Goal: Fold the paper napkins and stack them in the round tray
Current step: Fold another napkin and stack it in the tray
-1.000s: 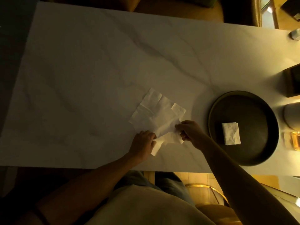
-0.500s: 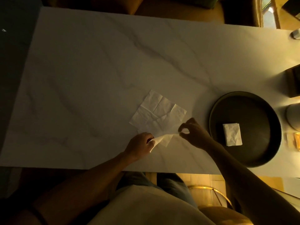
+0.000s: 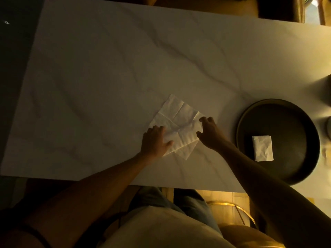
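A white paper napkin lies unfolded and creased on the marble table, turned like a diamond. My left hand rests flat on its lower left part, fingers apart. At the napkin's right corner is my right hand, with spread fingers touching the paper. A second layer of napkin sticks out below at the near corner. To the right sits the dark round tray with one folded white napkin inside it.
The table's near edge runs just below my forearms. Dim objects stand at the far right edge of the table beyond the tray. A chair back shows past the far edge.
Both hands let go of the pinched near corner and moved up onto the napkin, which now lies flatter. The view shifted closer.
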